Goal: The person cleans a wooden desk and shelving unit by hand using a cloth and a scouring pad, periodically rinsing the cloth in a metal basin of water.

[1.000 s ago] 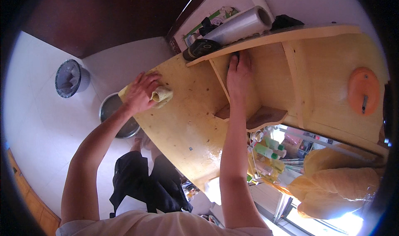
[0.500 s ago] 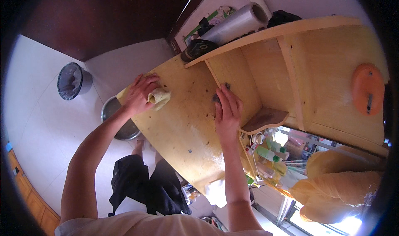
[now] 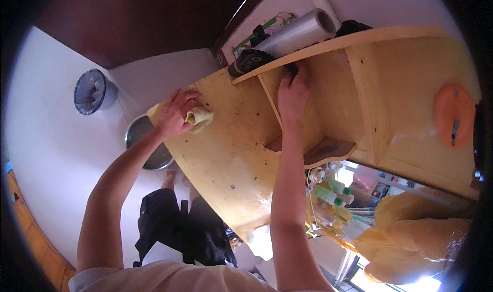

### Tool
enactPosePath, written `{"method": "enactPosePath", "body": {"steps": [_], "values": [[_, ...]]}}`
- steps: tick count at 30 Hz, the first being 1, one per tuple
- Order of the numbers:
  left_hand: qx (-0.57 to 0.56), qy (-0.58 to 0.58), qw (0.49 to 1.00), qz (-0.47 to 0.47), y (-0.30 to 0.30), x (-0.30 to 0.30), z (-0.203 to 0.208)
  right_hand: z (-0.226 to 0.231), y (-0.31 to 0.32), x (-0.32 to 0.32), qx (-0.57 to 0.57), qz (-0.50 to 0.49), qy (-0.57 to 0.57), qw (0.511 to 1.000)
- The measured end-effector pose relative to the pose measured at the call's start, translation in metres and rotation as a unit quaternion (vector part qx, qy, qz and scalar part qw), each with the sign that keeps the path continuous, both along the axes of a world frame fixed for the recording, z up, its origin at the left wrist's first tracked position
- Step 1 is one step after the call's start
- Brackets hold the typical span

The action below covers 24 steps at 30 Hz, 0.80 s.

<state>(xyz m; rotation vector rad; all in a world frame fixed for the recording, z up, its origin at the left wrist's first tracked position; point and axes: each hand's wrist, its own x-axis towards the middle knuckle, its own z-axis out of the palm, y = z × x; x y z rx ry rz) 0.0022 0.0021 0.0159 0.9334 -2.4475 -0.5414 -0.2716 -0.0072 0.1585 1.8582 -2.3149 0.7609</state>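
Over here the big pale-wood unit (image 3: 226, 153) takes up most of the view, its flat panel speckled with dark marks. A puffy orange-yellow bundle (image 3: 411, 230) fills the lower right. A roll of clear plastic (image 3: 298, 32) lies along the top edge, and a metal basin (image 3: 139, 131) sits on the floor behind the left forearm. An orange oval piece (image 3: 454, 115) is fixed to the far panel. A lined bin (image 3: 109, 95) stands off to the left. The right hand (image 3: 294, 94) reaches into a compartment, fingertips at something dark (image 3: 292, 68); I can't tell whether they're clamped on it. The left hand (image 3: 176, 112) lies over a bunched pale-yellow cloth (image 3: 200, 119) at the panel's edge, gripping or merely pressing, I can't tell. Any print on the green-and-white bottles (image 3: 326, 193) is too small to read.
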Motion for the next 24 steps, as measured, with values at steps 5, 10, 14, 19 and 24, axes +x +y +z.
{"method": "enactPosePath", "body": {"steps": [5, 10, 14, 19, 24], "values": [[0.013, 0.004, 1.000, 0.012, 0.000, -0.001, 0.004, 0.023, 0.006, 0.013, 0.065, -0.068, -0.198, 0.976], [0.019, -0.018, 1.000, 0.010, 0.003, 0.000, 0.002, 0.008, 0.051, 0.037, 0.012, 0.064, -0.030, 0.997], [0.019, -0.001, 0.999, 0.025, 0.004, -0.001, 0.001, 0.000, 0.095, 0.044, -0.007, 0.159, -0.018, 0.987], [0.026, 0.003, 0.999, 0.022, 0.003, 0.002, 0.007, -0.047, 0.161, 0.071, 0.050, 0.049, -0.562, 0.824], [0.163, 0.042, 0.984, 0.054, 0.039, -0.013, 0.037, -0.055, 0.168, 0.083, -0.015, -0.094, -0.931, 0.353]]}}
